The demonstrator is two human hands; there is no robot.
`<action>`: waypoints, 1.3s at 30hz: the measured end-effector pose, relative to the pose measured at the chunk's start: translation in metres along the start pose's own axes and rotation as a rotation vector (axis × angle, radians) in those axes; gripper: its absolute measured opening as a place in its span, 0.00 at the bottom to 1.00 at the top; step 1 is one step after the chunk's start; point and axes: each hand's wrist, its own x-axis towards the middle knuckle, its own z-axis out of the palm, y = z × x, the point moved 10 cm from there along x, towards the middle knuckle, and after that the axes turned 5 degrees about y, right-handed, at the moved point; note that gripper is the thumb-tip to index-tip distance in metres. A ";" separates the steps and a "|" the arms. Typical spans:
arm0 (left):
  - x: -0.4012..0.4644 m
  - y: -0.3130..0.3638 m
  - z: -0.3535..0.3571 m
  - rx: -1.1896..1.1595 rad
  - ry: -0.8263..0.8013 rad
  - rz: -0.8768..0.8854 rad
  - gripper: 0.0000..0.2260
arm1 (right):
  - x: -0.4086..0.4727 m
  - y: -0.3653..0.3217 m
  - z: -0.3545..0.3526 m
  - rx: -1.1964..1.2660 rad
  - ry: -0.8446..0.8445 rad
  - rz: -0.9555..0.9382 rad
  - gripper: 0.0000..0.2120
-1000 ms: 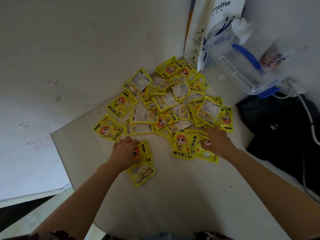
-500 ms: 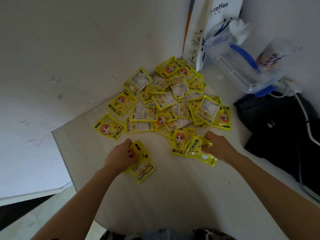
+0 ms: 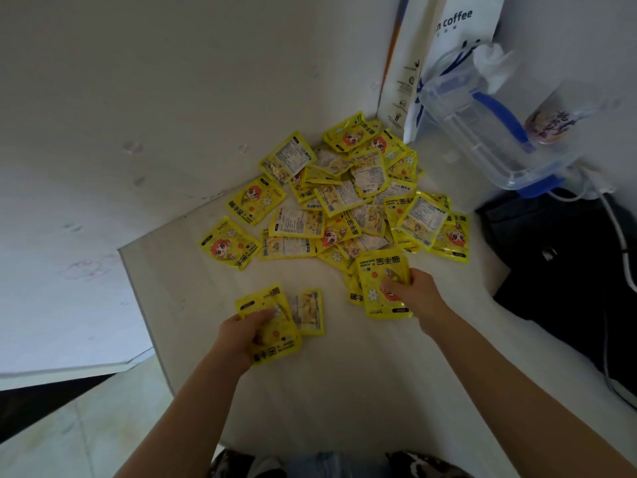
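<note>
A heap of several yellow hand-warmer packets (image 3: 351, 201) lies on a pale table (image 3: 344, 391) in a corner. My left hand (image 3: 243, 334) grips one yellow packet (image 3: 275, 332) near the table's left edge, lifted over a second packet (image 3: 310, 310) that lies flat beside it. My right hand (image 3: 412, 293) pinches another yellow packet (image 3: 382, 282) at the near edge of the heap, thumb on top, with more packets under it.
A clear plastic box with a blue handle (image 3: 489, 132) stands at the back right next to a white coffee bag (image 3: 444, 39) and a plastic cup (image 3: 551, 122). A black bag (image 3: 565, 270) with a white cable (image 3: 617, 229) lies to the right. White walls enclose the corner.
Both hands went from resting on packets to gripping one each. The right hand pulled its packet off the heap toward me; the left hand lifted its packet slightly toward me.
</note>
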 end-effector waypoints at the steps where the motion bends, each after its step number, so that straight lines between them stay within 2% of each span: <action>1: -0.001 -0.006 0.002 -0.026 0.005 -0.028 0.15 | 0.003 0.006 0.002 -0.004 0.037 0.031 0.12; 3: -0.001 -0.014 0.005 -0.071 0.022 -0.063 0.15 | 0.008 0.014 0.006 -0.025 0.104 0.055 0.12; 7: 0.001 -0.023 0.006 -0.174 0.083 -0.119 0.11 | 0.010 0.014 0.007 -0.163 0.229 0.046 0.19; 13: 0.002 -0.039 0.013 -0.245 0.132 -0.172 0.15 | 0.008 0.002 0.017 -0.146 0.251 0.052 0.20; 17: 0.003 -0.027 0.019 -0.293 0.164 -0.124 0.13 | 0.007 0.001 0.020 -0.123 0.246 0.061 0.22; 22: 0.008 -0.017 0.020 -0.325 0.205 -0.097 0.13 | 0.005 0.008 0.016 -0.026 0.230 0.081 0.16; 27: 0.010 -0.009 0.027 -0.309 0.227 -0.083 0.11 | 0.004 0.013 0.010 -0.026 0.233 0.061 0.16; 32: 0.006 0.005 0.031 -0.238 0.290 0.016 0.06 | 0.002 0.022 0.001 0.003 0.236 0.051 0.16; 37: -0.002 0.018 0.033 -0.258 0.269 0.136 0.06 | -0.001 0.027 -0.006 0.109 0.182 0.016 0.13; 39: -0.005 0.022 0.032 -0.270 0.255 0.173 0.09 | -0.005 0.026 -0.008 0.146 0.156 0.007 0.10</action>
